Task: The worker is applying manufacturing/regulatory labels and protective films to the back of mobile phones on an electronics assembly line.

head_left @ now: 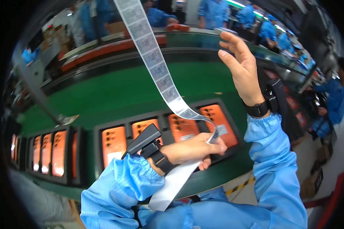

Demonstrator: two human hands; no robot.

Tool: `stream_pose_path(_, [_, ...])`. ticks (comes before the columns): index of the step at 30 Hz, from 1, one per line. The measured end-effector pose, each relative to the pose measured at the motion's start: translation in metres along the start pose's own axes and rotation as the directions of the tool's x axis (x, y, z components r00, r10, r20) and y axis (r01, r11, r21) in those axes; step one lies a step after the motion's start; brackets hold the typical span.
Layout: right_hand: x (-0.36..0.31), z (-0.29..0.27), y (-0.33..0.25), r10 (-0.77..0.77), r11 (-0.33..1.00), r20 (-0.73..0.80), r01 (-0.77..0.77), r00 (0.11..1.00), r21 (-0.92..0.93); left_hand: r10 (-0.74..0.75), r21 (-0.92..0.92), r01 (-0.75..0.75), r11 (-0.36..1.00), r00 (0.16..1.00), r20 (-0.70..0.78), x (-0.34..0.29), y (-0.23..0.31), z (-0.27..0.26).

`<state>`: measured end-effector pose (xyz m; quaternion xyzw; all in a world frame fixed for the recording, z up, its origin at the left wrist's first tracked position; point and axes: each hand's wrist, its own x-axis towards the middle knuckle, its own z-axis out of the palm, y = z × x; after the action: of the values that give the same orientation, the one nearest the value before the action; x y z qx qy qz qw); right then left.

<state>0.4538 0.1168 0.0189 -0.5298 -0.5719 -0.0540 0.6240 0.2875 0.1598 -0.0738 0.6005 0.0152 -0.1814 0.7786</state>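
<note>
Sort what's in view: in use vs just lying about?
In use:
label strip, pinched in left hand
right hand, raised open by the strip
orange phones in black tray

Lying about:
second tray
green belt
cardboard boxes

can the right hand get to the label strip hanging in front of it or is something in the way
Probably yes. The right hand is raised and open beside the label strip, with only open air between them. The left hand pinches the strip's lower end above the tray of orange phones, leaving the upper length free.

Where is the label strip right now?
In the head view, the label strip runs centre frame from the top edge to the left hand, above the orange phones.
</note>
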Motion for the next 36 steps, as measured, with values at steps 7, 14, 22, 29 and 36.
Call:
stream_pose_path(7, [-0.061,0.163,0.011,0.470,0.728,0.574,-0.662,0.671,0.178,0.147,0.084,-0.126,0.988,0.937,-0.317,-0.225,0.013,0.011])
stream_pose_path(14, [-0.125,0.328,-0.036,0.413,0.592,0.767,-0.785,0.492,0.184,0.370,0.410,0.127,0.903,0.257,-0.893,-0.438,-0.002,0.067])
stream_pose_path(22, [-0.175,0.433,-0.054,0.504,0.840,0.478,-0.537,0.719,-0.077,0.330,0.316,0.123,0.941,-0.123,-0.936,-0.478,-0.089,0.077])
stream_pose_path(29, [-0.160,0.439,-0.057,0.553,0.817,0.514,-0.547,0.656,-0.182,0.173,0.086,-0.394,0.915,0.189,-0.967,-0.399,-0.163,0.037])
stream_pose_path(36, [-0.133,0.400,-0.073,0.664,0.641,0.583,-0.758,0.468,-0.121,0.162,0.061,-0.296,0.953,0.332,-0.929,-0.356,-0.167,0.039])
